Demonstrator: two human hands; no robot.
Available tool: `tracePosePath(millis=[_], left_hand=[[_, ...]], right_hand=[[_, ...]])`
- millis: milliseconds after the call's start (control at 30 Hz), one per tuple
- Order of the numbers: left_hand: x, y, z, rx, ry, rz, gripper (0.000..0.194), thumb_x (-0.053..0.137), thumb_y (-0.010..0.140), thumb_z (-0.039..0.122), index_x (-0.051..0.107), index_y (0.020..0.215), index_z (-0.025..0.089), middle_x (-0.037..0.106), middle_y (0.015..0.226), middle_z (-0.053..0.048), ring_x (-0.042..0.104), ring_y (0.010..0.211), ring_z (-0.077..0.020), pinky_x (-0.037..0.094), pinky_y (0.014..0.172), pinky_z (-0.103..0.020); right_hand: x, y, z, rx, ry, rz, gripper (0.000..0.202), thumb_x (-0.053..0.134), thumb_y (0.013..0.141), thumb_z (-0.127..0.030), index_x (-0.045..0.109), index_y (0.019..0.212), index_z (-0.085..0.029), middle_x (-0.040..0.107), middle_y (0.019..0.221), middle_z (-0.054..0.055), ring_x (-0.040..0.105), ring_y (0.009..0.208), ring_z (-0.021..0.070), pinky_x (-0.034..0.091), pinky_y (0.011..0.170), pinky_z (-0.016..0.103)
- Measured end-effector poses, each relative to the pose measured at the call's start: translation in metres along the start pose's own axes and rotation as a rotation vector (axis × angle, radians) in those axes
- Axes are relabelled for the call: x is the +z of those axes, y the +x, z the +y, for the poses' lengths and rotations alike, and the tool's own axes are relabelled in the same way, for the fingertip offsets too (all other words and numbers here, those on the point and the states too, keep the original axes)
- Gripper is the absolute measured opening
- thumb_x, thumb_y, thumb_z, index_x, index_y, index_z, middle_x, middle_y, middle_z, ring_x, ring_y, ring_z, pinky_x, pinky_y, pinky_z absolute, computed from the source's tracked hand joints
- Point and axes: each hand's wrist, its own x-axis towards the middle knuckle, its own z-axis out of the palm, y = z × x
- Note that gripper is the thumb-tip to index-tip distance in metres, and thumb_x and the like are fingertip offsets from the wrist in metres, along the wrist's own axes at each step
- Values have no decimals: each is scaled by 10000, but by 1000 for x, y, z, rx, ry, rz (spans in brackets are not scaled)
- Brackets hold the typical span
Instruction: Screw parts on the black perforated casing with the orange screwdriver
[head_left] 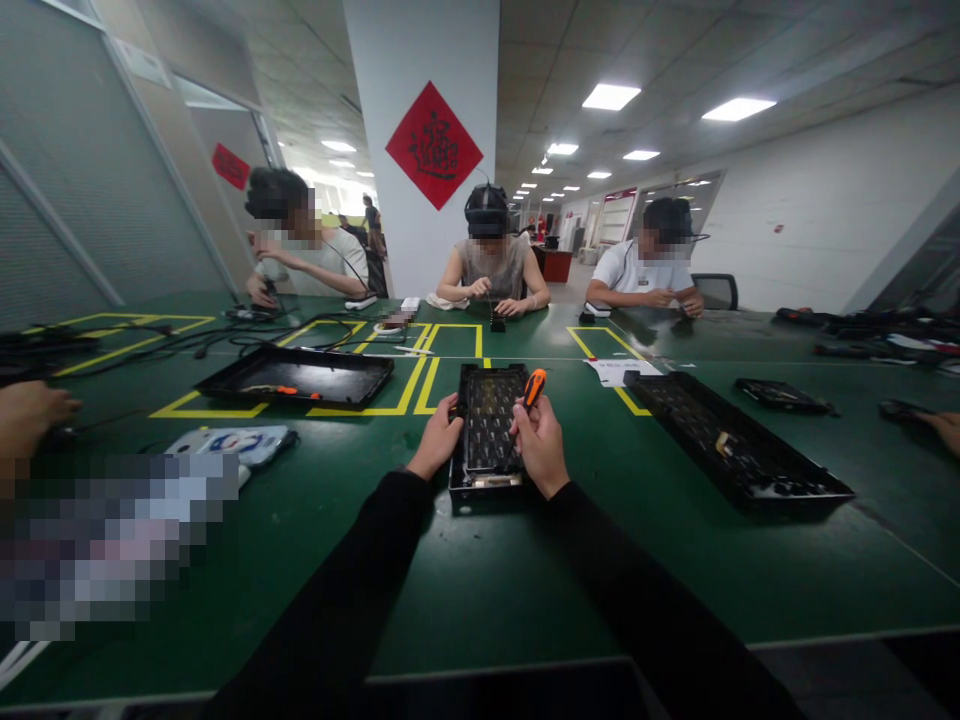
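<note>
And here comes the room, wide and cool-toned: a white pillar (405,240) stands up the centre, wearing a big red diamond-shaped paper (434,146) with black lettering! Overhead, the tiled ceiling (675,45) carries bright square light panels (611,97), row after row towards the back. Over on the right, a long white wall (817,190) slants away; on the left, a grey partition (67,150) answers it. Below, a green table (480,600) spans the foreground, yellow lines (457,326) marking its far half. Beyond it, a dark chair back (715,291), and deeper, a red cabinet or desk (556,265), too blurred to say which.
</note>
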Motion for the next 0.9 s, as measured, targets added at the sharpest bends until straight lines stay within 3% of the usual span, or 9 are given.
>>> tracePosePath(millis=[900], left_hand=[[1, 2, -1, 13, -3, 3, 557, 436, 711, 84, 427, 1266, 132, 499, 1280, -119, 463, 1192, -219, 313, 1058, -416]], right_hand=[[0, 0, 1, -40, -73, 47, 198, 484, 805, -360, 497, 922, -202, 523, 610, -47, 458, 454, 85, 360, 442, 191]])
